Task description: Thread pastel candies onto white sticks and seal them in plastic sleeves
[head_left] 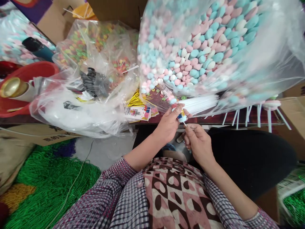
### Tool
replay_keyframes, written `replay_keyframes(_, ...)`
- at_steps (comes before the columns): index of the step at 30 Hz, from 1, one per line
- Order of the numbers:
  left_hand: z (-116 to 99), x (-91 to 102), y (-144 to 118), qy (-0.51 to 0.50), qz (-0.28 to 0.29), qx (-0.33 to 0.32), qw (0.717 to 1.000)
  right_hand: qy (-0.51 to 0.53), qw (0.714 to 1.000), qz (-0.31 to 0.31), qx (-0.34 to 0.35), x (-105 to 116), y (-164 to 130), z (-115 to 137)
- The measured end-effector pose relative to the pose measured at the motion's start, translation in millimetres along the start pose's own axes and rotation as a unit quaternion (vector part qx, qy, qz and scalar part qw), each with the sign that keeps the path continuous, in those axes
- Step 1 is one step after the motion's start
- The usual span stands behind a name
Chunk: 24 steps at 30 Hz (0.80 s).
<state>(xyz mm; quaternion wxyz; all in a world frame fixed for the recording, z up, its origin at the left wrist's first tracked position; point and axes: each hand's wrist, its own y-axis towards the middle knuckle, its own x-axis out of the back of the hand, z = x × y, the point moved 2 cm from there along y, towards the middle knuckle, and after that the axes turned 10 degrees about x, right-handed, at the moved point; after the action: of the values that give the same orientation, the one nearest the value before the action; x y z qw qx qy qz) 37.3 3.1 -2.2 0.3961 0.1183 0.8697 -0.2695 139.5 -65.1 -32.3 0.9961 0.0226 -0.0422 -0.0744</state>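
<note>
My left hand [168,124] is closed around a marshmallow skewer [173,101] in a clear, printed wrapper. Pink, blue and white pieces show above my fingers, and a blue and white end shows below them. Out of that lower end comes a thin white stick [185,124], pinched between the thumb and fingers of my right hand [198,142]. Just beyond my hands lies a bundle of white sticks [200,104]. Left of them are gold twist ties [137,99] and small printed cards [138,113].
A large clear bag of pastel marshmallows [202,54] fills the back right. Finished-looking skewers [270,106] stick out over the table's right edge. Ring-shaped candies [95,39] fill another bag at back left, near a red basin [45,71]. Green tinsel [57,171] covers the floor at left.
</note>
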Motion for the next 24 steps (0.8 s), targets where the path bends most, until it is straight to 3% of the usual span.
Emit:
replay_keyframes(2, 0.9, 0.6, -1.0, 0.019, 0.015, 0.011, 1.0, 0.163, 0.981, 0.012, -0.105, -5.4, 2.5, 4.0)
replay_keyframes(5, -1.6, 2.6, -0.5, 0.044, 0.019, 0.033, 0.998, 0.233, 0.963, 0.005, -0.132, -6.4, 5.3, 8.4)
replay_keyframes(9, -14.9, 4.2, 4.6, 0.009, 0.003, 0.019, 1.0, 0.115, 0.991, -0.04, -0.051, 1.3, 3.1, 3.1)
replay_keyframes(12, -22.4, 4.1, 8.8, -0.029, -0.032, 0.003, 0.999, 0.0, 1.0, -0.03, 0.0, 4.4, -0.1, -3.2)
replay_keyframes(15, -21.8, 3.9, 10.8, -0.041, -0.062, -0.001, 0.997, -0.13, 0.989, -0.007, 0.075, 5.1, -1.8, -5.0)
replay_keyframes(18, -17.9, 3.5, 10.8, -0.033, -0.061, -0.001, 0.998, -0.25, 0.956, 0.005, 0.155, 4.9, -3.0, -4.6)
replay_keyframes(21, -14.6, 2.5, 9.0, -0.018, -0.043, -0.001, 0.999, -0.276, 0.942, 0.026, 0.187, 3.5, -5.1, -5.6)
replay_keyframes(24, -9.9, 1.1, 5.9, 0.001, -0.022, -0.001, 1.0, -0.224, 0.96, 0.016, 0.167, 2.7, -7.1, -5.8)
